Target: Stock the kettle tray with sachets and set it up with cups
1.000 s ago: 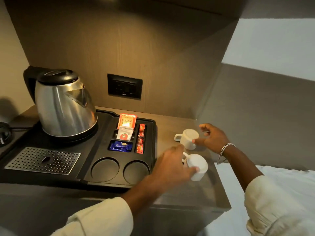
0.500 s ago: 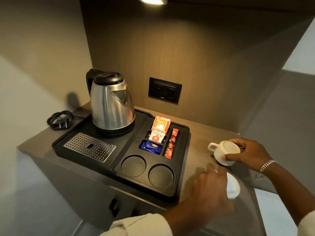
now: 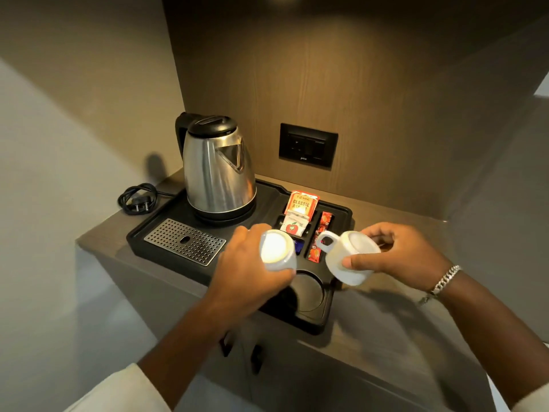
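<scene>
A black kettle tray sits on the counter with a steel kettle at its back left. Its sachet slots hold an orange tea sachet, a white sachet and red stick sachets; a blue sachet is mostly hidden. My left hand grips a white cup above the tray's left round recess, which it hides. My right hand holds a second white cup, tilted with its handle to the left, above the right round recess.
A perforated metal drip grid fills the tray's front left. The kettle's coiled black cord and plug lie on the counter to the left. A black wall socket is behind the tray. Walls enclose the niche on both sides.
Both hands lifted the white cups off the counter at the right and carried them left, over the tray's round recesses. The camera view also shifted.
</scene>
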